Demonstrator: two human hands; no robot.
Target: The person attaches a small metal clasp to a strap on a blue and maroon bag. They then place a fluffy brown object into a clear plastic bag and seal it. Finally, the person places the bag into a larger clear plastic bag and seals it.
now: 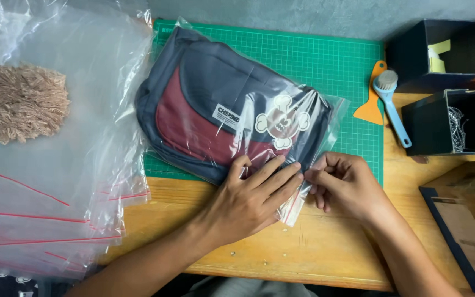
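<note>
A stack of clear red-striped zip bags [45,209] lies far left on the wooden desk [325,247]. The navy-and-maroon fabric pouch in its clear plastic bag [221,110] slants from upper left to lower right. The left hand [254,201] presses flat on its near corner; the right hand [344,184] pinches the bag's open edge alongside.

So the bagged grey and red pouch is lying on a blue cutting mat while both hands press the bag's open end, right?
Not quite: the cutting mat is green, not blue, as the head view shows. The rest holds: the grey and red pouch lies in its clear bag on it, with the left hand and right hand pressing the bag's open end.
</note>
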